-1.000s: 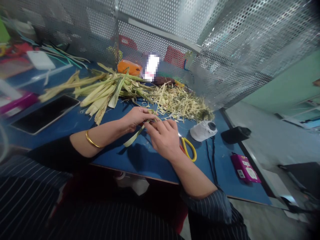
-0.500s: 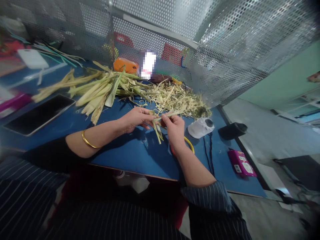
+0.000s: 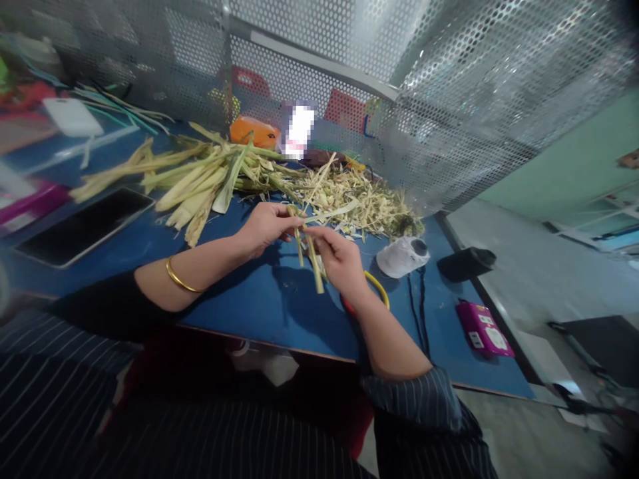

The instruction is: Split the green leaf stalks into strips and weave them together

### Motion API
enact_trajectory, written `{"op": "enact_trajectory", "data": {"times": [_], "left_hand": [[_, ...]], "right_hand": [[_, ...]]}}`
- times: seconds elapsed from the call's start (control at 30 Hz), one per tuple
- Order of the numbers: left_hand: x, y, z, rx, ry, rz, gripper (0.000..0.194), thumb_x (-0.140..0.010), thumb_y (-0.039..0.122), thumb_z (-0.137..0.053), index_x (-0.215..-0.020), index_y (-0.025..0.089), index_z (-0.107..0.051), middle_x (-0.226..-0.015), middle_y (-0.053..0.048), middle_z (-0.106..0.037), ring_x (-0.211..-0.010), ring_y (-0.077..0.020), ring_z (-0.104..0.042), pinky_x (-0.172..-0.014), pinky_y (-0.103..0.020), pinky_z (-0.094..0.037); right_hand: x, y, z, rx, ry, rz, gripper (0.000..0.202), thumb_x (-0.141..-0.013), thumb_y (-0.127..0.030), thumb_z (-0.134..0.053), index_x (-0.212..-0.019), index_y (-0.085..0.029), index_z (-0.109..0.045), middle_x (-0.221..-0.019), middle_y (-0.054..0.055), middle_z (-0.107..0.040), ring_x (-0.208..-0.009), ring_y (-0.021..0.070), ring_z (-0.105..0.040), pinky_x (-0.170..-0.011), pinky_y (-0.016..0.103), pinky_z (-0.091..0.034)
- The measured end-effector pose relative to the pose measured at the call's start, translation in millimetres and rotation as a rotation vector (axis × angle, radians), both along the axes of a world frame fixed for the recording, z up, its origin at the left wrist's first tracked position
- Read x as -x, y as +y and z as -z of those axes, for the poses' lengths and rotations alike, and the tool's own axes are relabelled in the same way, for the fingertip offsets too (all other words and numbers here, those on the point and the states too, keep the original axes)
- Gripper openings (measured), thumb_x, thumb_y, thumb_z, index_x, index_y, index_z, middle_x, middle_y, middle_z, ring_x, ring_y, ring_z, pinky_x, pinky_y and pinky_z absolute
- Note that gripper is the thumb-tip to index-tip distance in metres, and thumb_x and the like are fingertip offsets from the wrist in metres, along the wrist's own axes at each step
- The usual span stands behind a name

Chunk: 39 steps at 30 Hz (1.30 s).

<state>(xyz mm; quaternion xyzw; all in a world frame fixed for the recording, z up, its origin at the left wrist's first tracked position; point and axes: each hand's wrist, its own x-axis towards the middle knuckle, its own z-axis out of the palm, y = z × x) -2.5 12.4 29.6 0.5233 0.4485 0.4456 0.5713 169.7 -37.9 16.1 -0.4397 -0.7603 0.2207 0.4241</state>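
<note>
Dangling to the left of one white, cylindrical spool of thread [image 3: 399,259], at least three narrow, yellow-green strips of plant leaf [image 3: 314,266] are pinched between the thumb and fingers of the left hand [image 3: 264,229]. The strips are met by the fingertips of the right hand [image 3: 342,263], nearer the spool, its fingers bent and close together; whether anything is gripped there cannot be told. One yellow-and-red scissors handle [image 3: 383,291], just left of the spool, is partly hidden by the right wrist. Beyond the spool, one loose heap of pale yellow plant shreds [image 3: 369,206] is spread; farther left, one pile of long, pale green husks [image 3: 200,176] is seen. Right of the spool, one black cylinder [image 3: 466,264] and one magenta packet [image 3: 485,329] are set.
</note>
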Motion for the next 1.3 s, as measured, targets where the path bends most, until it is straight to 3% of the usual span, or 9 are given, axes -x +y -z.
{"op": "enact_trajectory", "data": {"times": [0.17,0.33,0.43,0.6,0.83,0.97,1.03,1.2,1.3], "left_hand": [[-1,-3,4.0,-0.072,0.074,0.044,0.014,-0.067,0.026,-0.073,-0.070,0.013,-0.071,-0.057,0.001,-0.058,-0.050,-0.0087,-0.049,-0.046,-0.022,-0.039],[-6,-13,3.9,-0.142,0.167,0.157,0.011,-0.067,0.023,-0.067,-0.065,0.013,-0.070,-0.053,0.003,-0.055,-0.046,-0.0072,-0.041,-0.045,-0.021,-0.032],[-8,-18,0.5,-0.165,0.187,0.257,0.012,-0.070,0.022,-0.063,-0.066,0.013,-0.071,-0.054,0.001,-0.057,-0.048,-0.0077,-0.042,-0.046,-0.021,-0.032],[-7,-21,-3.5,-0.113,0.138,0.360,0.014,-0.072,0.025,-0.064,-0.066,0.014,-0.070,-0.062,-0.002,-0.061,-0.055,-0.0100,-0.050,-0.049,-0.022,-0.037],[-13,-25,7.9,-0.140,0.154,0.236,0.016,-0.067,0.027,-0.073,-0.059,0.014,-0.068,-0.054,0.003,-0.055,-0.053,-0.0079,-0.046,-0.052,-0.021,-0.033],[-13,-20,9.2,0.010,0.042,0.123,0.013,-0.063,0.026,-0.077,-0.067,0.014,-0.072,-0.060,0.000,-0.062,-0.053,-0.0083,-0.049,-0.054,-0.023,-0.039],[-10,-14,6.9,0.105,-0.057,0.087,0.017,-0.060,0.026,-0.081,-0.069,0.014,-0.073,-0.068,-0.004,-0.067,-0.058,-0.0101,-0.055,-0.059,-0.025,-0.045],[-5,-7,3.9,0.178,-0.120,0.058,0.021,-0.056,0.027,-0.085,-0.066,0.014,-0.072,-0.070,-0.005,-0.068,-0.062,-0.0113,-0.058,-0.066,-0.028,-0.051],[-7,-8,6.5,0.132,-0.131,0.054,0.026,-0.055,0.028,-0.086,-0.070,0.013,-0.072,-0.071,-0.005,-0.068,-0.065,-0.0126,-0.061,-0.069,-0.029,-0.052]], "right_hand": [[-1,-4,-5.9,-0.236,-0.314,-0.037,0.021,-0.092,-0.019,-0.048,-0.100,-0.021,-0.068,-0.093,0.004,-0.072,-0.085,0.0144,-0.066,-0.076,0.027,-0.050],[-2,-4,-10.4,-0.494,-0.382,0.207,0.016,-0.092,-0.025,-0.051,-0.091,-0.022,-0.067,-0.095,0.007,-0.069,-0.091,0.0187,-0.062,-0.083,0.034,-0.044],[-5,1,-8.7,-0.476,-0.345,0.287,0.013,-0.092,-0.022,-0.051,-0.081,-0.021,-0.058,-0.091,0.006,-0.067,-0.091,0.0187,-0.060,-0.086,0.034,-0.042],[-8,6,-3.1,-0.329,-0.394,0.398,0.018,-0.090,-0.022,-0.050,-0.073,-0.022,-0.050,-0.068,0.000,-0.058,-0.066,0.0157,-0.051,-0.069,0.029,-0.036],[-4,4,1.0,-0.219,-0.359,0.426,0.015,-0.088,-0.026,-0.052,-0.074,-0.022,-0.055,-0.059,-0.003,-0.056,-0.056,0.0140,-0.047,-0.061,0.027,-0.032],[-7,1,-5.3,-0.452,-0.341,0.461,0.015,-0.092,-0.033,-0.052,-0.094,-0.021,-0.061,-0.092,0.007,-0.066,-0.088,0.0214,-0.058,-0.079,0.035,-0.039],[-11,0,-10.5,-0.550,-0.397,0.435,0.015,-0.092,-0.034,-0.053,-0.094,-0.023,-0.063,-0.096,0.007,-0.066,-0.092,0.0218,-0.057,-0.084,0.037,-0.037],[-12,1,-13.4,-0.586,-0.728,0.311,0.018,-0.094,-0.034,-0.051,-0.086,-0.024,-0.064,-0.082,0.004,-0.065,-0.080,0.0196,-0.054,-0.083,0.037,-0.032],[-4,-3,-7.8,-0.498,-0.742,0.270,0.027,-0.096,-0.031,-0.046,-0.077,-0.021,-0.063,-0.068,0.002,-0.061,-0.067,0.0164,-0.051,-0.074,0.034,-0.032]]}}
